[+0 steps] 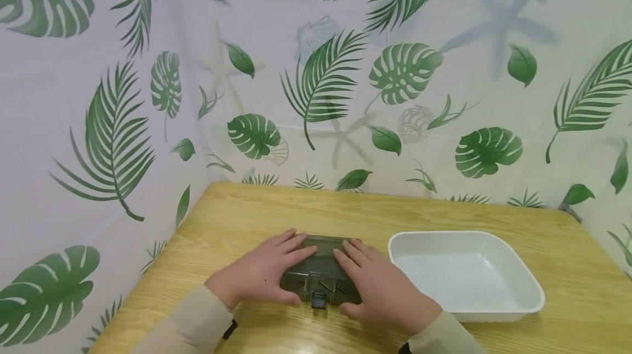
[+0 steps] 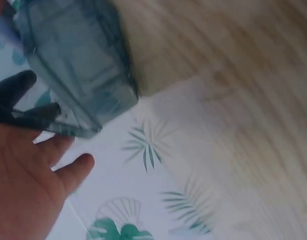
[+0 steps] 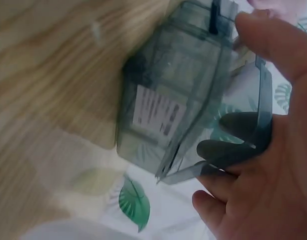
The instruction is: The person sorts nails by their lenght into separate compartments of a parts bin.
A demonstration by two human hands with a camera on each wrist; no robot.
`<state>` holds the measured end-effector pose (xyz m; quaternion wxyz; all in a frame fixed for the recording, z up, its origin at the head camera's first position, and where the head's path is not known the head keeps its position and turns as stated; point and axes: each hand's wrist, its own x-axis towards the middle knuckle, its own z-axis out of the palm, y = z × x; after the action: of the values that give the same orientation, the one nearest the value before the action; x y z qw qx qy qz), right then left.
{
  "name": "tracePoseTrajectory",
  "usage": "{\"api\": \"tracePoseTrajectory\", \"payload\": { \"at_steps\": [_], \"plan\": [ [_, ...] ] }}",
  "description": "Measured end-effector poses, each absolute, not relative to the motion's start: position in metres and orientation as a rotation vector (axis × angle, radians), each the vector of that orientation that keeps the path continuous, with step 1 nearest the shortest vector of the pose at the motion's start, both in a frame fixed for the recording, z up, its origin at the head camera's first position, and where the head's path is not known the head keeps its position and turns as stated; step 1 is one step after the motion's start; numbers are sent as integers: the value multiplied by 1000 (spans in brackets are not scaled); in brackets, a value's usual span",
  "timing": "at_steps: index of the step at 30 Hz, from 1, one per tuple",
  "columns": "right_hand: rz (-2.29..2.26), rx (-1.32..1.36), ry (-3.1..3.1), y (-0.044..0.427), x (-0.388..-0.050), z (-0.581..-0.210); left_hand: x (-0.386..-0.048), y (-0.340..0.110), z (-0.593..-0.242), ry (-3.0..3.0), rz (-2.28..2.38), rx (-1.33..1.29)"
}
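Note:
A dark, see-through plastic storage box [image 1: 323,269] lies on the wooden table between both hands, its black latch [image 1: 319,300] facing me. A few thin screw-like pieces [image 1: 327,286] show through it near the front. My left hand [image 1: 261,274] rests its extended fingers on the lid from the left, thumb by the front corner. From the other side, my right hand [image 1: 382,288] lays its fingers on the lid, thumb low at the front. In the right wrist view the lid [image 3: 265,112] stands ajar from the base, which carries a white printed label [image 3: 158,112].
A white plastic tray [image 1: 464,282] stands on the table [image 1: 237,206] just right of my right hand. Leaf-patterned cloth [image 1: 336,162] hangs behind the table's far edge and along its left side.

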<state>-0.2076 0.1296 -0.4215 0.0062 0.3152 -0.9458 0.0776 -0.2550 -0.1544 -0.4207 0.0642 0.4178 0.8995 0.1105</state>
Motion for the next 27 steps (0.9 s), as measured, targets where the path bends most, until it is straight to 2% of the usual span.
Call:
{"api": "tracePoseTrajectory", "payload": {
  "at_steps": [17,27],
  "plan": [
    [43,976,-2944,107,-211,-441,-241,-120,-436,2870,-31,1167],
    [140,1023,-2964,109,-204,-435,-239,-127,-439,2822,81,1189]
  ]
}}
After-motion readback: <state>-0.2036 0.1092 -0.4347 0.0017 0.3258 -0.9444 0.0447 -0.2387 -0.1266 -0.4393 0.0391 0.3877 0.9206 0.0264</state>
